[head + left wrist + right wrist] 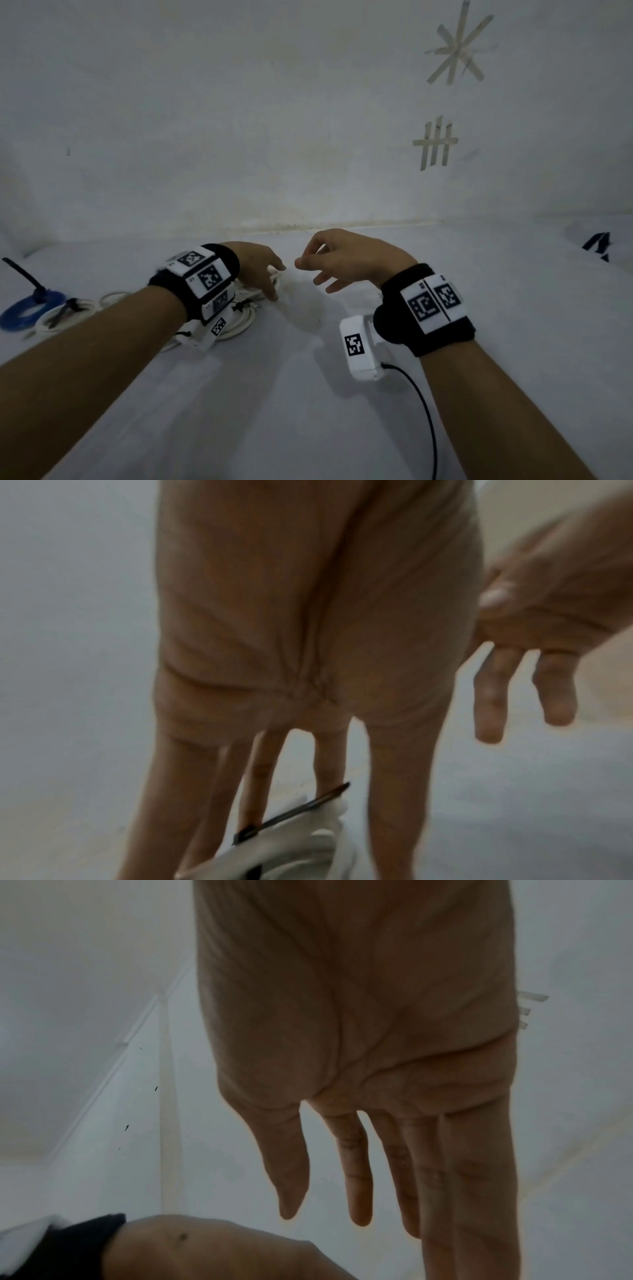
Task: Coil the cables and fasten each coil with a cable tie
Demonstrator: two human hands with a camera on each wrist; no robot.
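Note:
A white cable coil lies on the white table, mostly under my left wrist. In the left wrist view a black cable tie is wrapped round this white coil, its tail sticking out. My left hand reaches down onto the coil with straight fingers, whose tips touch it. My right hand hovers just to the right of the left one, above the table. Its fingers are relaxed and spread, and it holds nothing.
At the far left lie a blue coil with a black tie standing up and another white coil with a black tie. A wall with tape marks stands close behind. A dark object sits far right.

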